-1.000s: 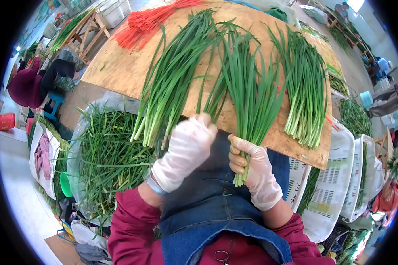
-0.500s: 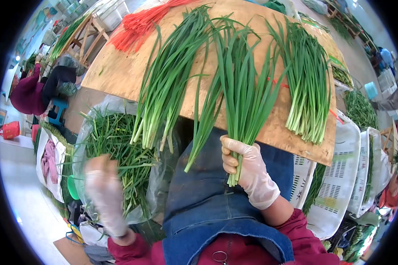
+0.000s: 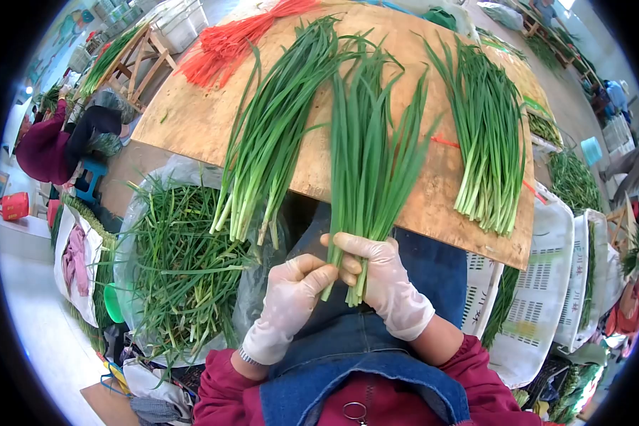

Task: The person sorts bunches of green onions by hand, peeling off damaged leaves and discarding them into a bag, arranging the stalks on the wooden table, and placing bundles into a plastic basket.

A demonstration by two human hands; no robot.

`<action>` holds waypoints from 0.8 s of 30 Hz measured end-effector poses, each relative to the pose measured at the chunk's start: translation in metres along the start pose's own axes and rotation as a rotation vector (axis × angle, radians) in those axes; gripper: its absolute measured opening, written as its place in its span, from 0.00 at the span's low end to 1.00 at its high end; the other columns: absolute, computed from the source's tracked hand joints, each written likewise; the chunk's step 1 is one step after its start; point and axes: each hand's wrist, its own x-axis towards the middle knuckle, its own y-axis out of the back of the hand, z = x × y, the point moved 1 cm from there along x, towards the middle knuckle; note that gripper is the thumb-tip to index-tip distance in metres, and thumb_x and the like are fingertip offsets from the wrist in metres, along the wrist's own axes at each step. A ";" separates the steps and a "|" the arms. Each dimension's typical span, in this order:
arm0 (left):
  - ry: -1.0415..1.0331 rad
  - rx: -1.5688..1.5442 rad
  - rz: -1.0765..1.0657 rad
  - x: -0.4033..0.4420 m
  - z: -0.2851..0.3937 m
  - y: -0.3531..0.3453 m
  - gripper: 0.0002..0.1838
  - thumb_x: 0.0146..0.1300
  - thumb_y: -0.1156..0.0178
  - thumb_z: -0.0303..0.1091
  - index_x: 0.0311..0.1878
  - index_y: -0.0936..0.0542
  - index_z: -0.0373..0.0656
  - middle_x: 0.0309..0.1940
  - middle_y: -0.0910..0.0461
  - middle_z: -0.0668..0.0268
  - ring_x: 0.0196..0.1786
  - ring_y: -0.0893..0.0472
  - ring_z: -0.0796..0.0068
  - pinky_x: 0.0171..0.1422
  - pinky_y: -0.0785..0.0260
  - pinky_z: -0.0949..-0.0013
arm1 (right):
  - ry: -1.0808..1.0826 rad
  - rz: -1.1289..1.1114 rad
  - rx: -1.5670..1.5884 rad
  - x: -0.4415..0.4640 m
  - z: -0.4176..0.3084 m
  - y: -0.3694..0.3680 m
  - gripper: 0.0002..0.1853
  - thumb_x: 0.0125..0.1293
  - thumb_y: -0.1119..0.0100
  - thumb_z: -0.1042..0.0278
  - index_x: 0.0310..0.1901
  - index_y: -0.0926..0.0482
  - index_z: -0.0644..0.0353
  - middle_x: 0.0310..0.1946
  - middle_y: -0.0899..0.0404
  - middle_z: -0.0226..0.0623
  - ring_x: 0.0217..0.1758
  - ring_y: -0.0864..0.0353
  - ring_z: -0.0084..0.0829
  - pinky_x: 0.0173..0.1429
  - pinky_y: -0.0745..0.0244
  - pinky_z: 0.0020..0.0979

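A bunch of green stalks [image 3: 369, 163] stands up from my right hand [image 3: 380, 277], whose gloved fingers are wrapped round its pale lower ends. My left hand [image 3: 295, 298], also gloved, pinches stalks at the left side of the same bunch, close to the right hand's fingertips. Left of it, a loose pile of stalks [image 3: 273, 135] lies on the wooden board [image 3: 192, 128] with its ends over the edge. A neater bundle [image 3: 486, 135] lies at the board's right side, near a thin red tie [image 3: 444, 143].
Red ties [image 3: 224, 42] are heaped at the board's far left. Below left is a plastic-lined container of loose leaves [image 3: 184, 263]. White crates [image 3: 532, 298] stand at the right. A person in dark red [image 3: 46, 149] sits at the far left.
My left hand has come back from over the leaf container to the bunch. The stalks that hung separately left of my right hand are now gathered with the bunch.
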 end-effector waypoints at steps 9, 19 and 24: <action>-0.557 0.320 0.457 -0.016 -0.038 0.004 0.11 0.65 0.43 0.35 0.30 0.24 0.38 0.18 0.29 0.74 0.17 0.35 0.88 0.21 0.45 0.82 | 0.033 -0.044 0.175 0.001 0.006 -0.005 0.09 0.55 0.41 0.78 0.38 0.24 0.73 0.28 0.22 0.40 0.17 0.34 0.18 0.21 0.36 0.21; -0.331 0.441 1.151 -0.072 -0.049 0.156 0.12 0.68 0.48 0.36 0.33 0.25 0.38 0.19 0.27 0.67 0.17 0.31 0.79 0.18 0.41 0.75 | 0.035 -0.112 0.262 0.017 -0.006 0.003 0.15 0.56 0.42 0.75 0.45 0.26 0.68 0.36 0.21 0.42 0.29 0.24 0.27 0.34 0.25 0.31; -0.659 0.893 0.867 -0.051 -0.038 0.108 0.10 0.63 0.42 0.35 0.30 0.22 0.38 0.21 0.26 0.66 0.20 0.28 0.74 0.24 0.36 0.70 | -0.091 -0.108 0.340 0.014 -0.001 0.003 0.18 0.56 0.44 0.73 0.49 0.28 0.68 0.42 0.21 0.44 0.46 0.20 0.39 0.52 0.23 0.47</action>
